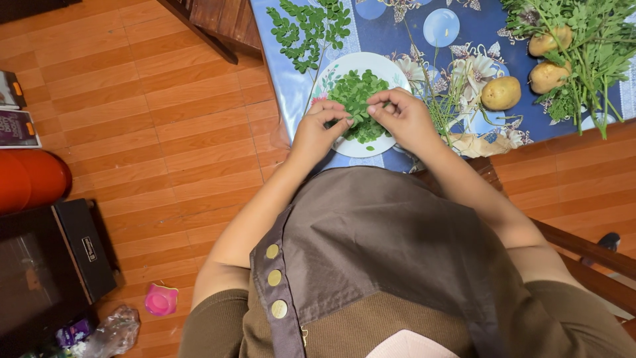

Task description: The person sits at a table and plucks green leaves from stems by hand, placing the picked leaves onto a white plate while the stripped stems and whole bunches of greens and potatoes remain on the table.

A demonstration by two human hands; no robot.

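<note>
A: Leaves (358, 99) are piling on the white plate (391, 66) at the counter's (397, 26) near edge.

B: Both hands?

A: Left hand (321, 129) and right hand (404, 116) are pinching one sprig over it, fingers nearly closed. Stripping works best gently, low over the plate.

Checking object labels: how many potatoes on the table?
3. One potato lies bare on the blue cloth, right of the plate. Two more, upper potato and lower potato, sit partly under the leafy stems. Others may be hidden there.
</note>
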